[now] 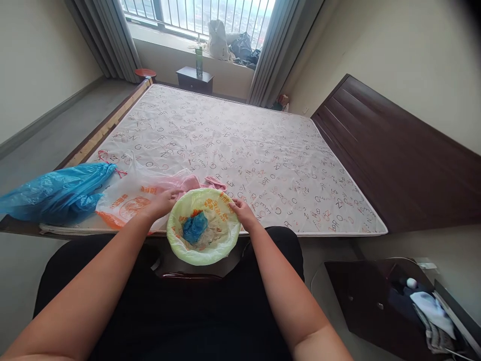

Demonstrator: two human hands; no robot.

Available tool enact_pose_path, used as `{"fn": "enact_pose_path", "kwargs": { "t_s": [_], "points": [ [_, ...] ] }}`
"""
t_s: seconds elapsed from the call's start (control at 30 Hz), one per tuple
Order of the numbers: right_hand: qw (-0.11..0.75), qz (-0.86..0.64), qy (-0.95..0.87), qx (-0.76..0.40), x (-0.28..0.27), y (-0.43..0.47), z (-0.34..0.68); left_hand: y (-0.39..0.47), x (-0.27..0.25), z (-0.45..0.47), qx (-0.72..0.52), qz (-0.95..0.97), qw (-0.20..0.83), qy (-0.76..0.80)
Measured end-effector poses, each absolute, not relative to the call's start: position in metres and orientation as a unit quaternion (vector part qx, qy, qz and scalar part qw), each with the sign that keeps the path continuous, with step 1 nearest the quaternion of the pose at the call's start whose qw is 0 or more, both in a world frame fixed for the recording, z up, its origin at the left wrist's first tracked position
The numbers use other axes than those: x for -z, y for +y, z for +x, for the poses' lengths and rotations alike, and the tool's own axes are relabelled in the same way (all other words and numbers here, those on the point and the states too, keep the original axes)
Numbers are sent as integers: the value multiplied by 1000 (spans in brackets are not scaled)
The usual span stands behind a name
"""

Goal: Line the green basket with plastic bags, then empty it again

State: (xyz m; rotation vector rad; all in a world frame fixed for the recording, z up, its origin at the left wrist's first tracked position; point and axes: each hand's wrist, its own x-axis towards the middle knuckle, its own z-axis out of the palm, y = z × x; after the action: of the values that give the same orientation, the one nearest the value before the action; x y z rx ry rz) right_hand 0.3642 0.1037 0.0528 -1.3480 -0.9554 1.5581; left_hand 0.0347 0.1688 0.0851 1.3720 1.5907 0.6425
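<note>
A round waste bin (176, 245) lined with a yellow-green plastic bag sits in front of my body, at the edge of the mattress. Inside it lie a crumpled blue plastic bag (195, 226) and some clear, crinkled plastic. My left hand (162, 203) grips the bin's upper left rim, with part of the fingers hidden behind it. On the opposite side, my right hand (243, 213) pinches the lined rim between thumb and fingers. Just beyond my left hand lies a white plastic bag (128, 193) with orange print, next to a pink cloth (215, 183).
A full blue plastic bag (63, 193) with red ties rests on the mattress (233, 135) at left. The headboard (394, 155) rises on the right. A dark cabinet (361, 296) holding folded clothes stands at lower right. A bottle (199, 61) tops the far nightstand (193, 80).
</note>
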Motion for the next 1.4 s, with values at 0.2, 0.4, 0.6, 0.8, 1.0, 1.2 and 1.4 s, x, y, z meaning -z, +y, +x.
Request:
{"fn": "enact_pose_path", "kwargs": {
  "t_s": [0.2, 0.4, 0.6, 0.8, 1.0, 1.2, 1.4],
  "points": [
    [410, -483, -435, -640, -64, 117, 365, 177, -115, 45, -282, 575, 510, 574],
    [309, -445, -571, -617, -83, 118, 358, 171, -122, 76, -195, 622, 572, 497],
    [240, -407, -670, -573, -80, 110, 338, 158, -109, 98, -11, 716, 550, 431],
    [224, -410, -648, -602, -81, 113, 334, 158, -107, 92, -28, 703, 556, 443],
    [159, -410, -615, -655, -87, 116, 344, 159, -104, 86, -39, 694, 558, 454],
    [50, -441, -634, -633, -91, 116, 353, 157, -114, 87, -32, 705, 530, 470],
    [128, -484, -691, -521, -100, 117, 349, 155, -115, 90, -126, 759, 445, 458]
  ]
}}
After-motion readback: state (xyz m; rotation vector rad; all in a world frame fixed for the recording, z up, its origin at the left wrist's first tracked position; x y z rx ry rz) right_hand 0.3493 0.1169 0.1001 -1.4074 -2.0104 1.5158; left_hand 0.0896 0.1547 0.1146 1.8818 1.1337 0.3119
